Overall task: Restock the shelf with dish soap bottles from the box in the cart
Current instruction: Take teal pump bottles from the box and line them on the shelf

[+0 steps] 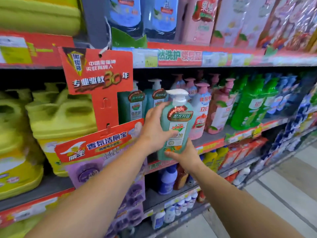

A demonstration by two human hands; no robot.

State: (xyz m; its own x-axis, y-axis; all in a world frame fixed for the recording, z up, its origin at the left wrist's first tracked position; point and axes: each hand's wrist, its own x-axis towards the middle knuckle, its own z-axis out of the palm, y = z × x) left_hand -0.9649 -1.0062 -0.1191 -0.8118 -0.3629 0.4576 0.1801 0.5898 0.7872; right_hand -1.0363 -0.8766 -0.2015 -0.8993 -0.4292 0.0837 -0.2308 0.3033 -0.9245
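Observation:
I hold a pale green dish soap bottle (178, 121) with a white pump top upright in front of the middle shelf (211, 143). My left hand (154, 129) grips its left side, thumb across the label. My right hand (185, 155) grips its base from below. Behind it on the shelf stand two darker green pump bottles (137, 105) of the same kind. The box and the cart are out of view.
Pink pump bottles (217, 110) and bright green bottles (248, 107) fill the shelf to the right. Yellow jugs (60, 121) stand to the left. Red hanging signs (97, 71) jut out just left of the bottle. More bottles sit on lower shelves; the floor lies at lower right.

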